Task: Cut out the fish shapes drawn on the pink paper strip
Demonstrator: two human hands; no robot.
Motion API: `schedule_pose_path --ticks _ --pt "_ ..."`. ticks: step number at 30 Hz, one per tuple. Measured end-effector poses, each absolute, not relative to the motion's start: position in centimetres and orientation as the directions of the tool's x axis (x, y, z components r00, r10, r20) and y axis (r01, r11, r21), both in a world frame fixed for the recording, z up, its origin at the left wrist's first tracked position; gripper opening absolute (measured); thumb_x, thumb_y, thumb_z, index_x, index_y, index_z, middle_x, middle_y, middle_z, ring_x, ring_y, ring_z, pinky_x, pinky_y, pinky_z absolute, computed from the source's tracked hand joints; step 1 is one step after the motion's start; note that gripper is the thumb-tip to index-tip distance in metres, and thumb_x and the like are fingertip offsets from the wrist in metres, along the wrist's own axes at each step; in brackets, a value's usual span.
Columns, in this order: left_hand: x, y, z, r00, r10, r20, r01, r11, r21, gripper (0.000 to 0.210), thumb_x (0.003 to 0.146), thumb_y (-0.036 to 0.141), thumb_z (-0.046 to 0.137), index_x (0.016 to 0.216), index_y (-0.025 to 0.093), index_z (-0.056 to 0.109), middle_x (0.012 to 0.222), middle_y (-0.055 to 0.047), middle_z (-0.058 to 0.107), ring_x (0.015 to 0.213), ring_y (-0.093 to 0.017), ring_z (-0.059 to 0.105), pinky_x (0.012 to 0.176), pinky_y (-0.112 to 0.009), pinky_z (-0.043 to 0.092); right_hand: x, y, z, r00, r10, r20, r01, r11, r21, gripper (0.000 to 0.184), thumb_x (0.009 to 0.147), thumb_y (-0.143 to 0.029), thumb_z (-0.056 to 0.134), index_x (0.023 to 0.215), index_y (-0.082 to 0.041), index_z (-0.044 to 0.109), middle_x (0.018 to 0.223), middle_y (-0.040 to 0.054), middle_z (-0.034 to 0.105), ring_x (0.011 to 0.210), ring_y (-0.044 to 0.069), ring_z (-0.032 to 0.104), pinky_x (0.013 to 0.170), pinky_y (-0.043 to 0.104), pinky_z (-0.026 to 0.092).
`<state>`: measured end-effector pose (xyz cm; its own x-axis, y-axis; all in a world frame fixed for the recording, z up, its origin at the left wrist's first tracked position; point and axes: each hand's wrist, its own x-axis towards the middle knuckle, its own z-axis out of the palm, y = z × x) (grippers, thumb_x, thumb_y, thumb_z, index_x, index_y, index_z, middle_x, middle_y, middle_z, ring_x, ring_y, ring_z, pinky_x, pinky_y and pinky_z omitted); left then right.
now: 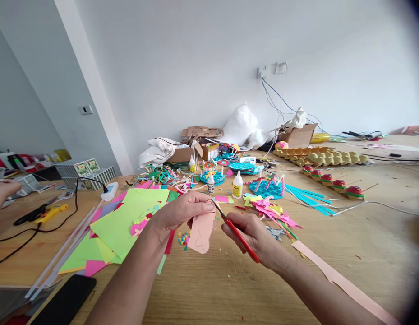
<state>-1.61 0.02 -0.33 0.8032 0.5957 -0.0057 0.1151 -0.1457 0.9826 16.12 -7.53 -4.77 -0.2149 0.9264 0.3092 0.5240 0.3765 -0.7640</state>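
My left hand [184, 210] pinches a piece of salmon-pink paper [200, 232] with a curved pencil outline drawn on it. My right hand [253, 230] is closed around the red handles of a pair of scissors [242, 240]. The scissor blades reach the upper right edge of the paper, close to my left fingertips; how far apart the blades are I cannot make out. Small coloured paper dots [183, 240] lie on the table just left of the paper. A long salmon-pink paper strip [317, 262] lies beside my right forearm.
Coloured paper sheets [119, 221] spread out on the left, near a black phone [65, 300]. Glue bottles [237, 185] stand beyond my hands, among blue discs [268, 187] and scraps. Egg cartons [334, 158] lie at the back right. Another person's hand [4, 192] shows at the left edge.
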Motion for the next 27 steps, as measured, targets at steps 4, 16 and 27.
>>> schedule_pose_path --ticks 4,16,27 --pt "-1.5 0.0 -0.4 0.795 0.607 0.011 0.095 -0.142 0.985 0.027 0.078 0.038 0.059 0.067 0.014 0.054 0.056 0.003 0.052 0.046 -0.006 0.045 0.042 -0.018 0.027 16.1 -7.8 -4.3 -0.248 0.941 0.231 0.462 0.325 -0.825 0.039 0.086 -0.047 0.043 0.058 -0.021 0.036 0.046 -0.0058 0.038 0.041 0.007 0.034 0.038 0.019 0.024" --pt "-1.7 0.1 -0.3 0.831 0.554 -0.049 0.125 -0.1 0.987 0.024 0.077 0.037 0.059 0.072 0.013 0.059 0.056 0.002 0.056 0.044 -0.005 0.047 0.041 -0.016 0.03 16.3 -7.9 -4.0 -0.303 0.935 0.185 0.413 0.304 -0.859 0.045 0.084 -0.058 0.044 0.059 -0.021 0.037 0.047 -0.0059 0.039 0.042 0.007 0.034 0.038 0.02 0.024" --pt "-2.0 0.3 0.0 0.842 0.533 -0.081 0.203 -0.173 0.964 0.029 0.076 0.042 0.06 0.076 0.014 0.061 0.056 0.002 0.055 0.045 -0.006 0.046 0.042 -0.016 0.031 17.1 -7.5 -4.2 -0.31 0.917 0.25 0.568 0.39 -0.725 0.04 0.086 -0.041 0.047 0.055 -0.021 0.032 0.049 -0.0067 0.032 0.047 0.008 0.028 0.043 0.022 0.02"
